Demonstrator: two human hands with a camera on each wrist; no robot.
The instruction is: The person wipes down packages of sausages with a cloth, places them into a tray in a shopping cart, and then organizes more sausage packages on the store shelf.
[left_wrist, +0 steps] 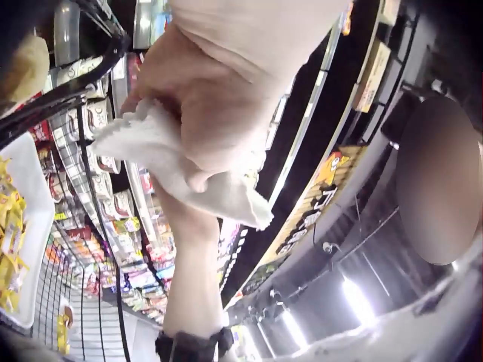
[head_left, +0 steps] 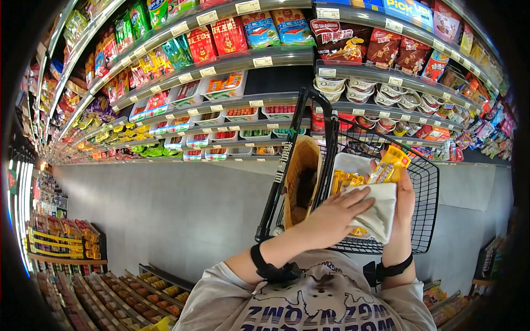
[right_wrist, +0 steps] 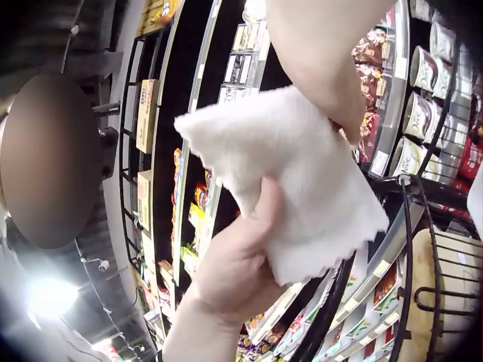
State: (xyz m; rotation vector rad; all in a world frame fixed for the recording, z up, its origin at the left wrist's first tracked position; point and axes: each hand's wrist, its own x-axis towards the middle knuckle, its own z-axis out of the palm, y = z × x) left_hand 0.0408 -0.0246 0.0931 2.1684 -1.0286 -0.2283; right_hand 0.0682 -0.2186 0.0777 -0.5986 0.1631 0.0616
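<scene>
In the head view my left hand (head_left: pixel 339 212) lies over a folded white cloth (head_left: pixel 381 212), fingers stretched across its top. Seen from below in the right wrist view, the left thumb (right_wrist: pixel 266 207) presses the cloth's underside, so the hand pinches it. My right hand (head_left: pixel 407 193) holds a yellow snack packet (head_left: pixel 389 165) whose lower part the cloth covers. Beneath both hands, a white tray (head_left: pixel 353 160) of similar yellow packets (head_left: pixel 345 180) sits in the shopping cart. From the right wrist the held packet is hidden behind the cloth.
The black wire cart (head_left: pixel 425 204) stands in front of me, a brown paper bag (head_left: pixel 302 182) near its handle (head_left: pixel 279 176). Ahead rise shelves of snack bags (head_left: pixel 229 36) and white-lidded cups (head_left: pixel 361 91). Grey floor (head_left: pixel 149 198) stretches left; low display racks (head_left: pixel 121 295) stand behind me.
</scene>
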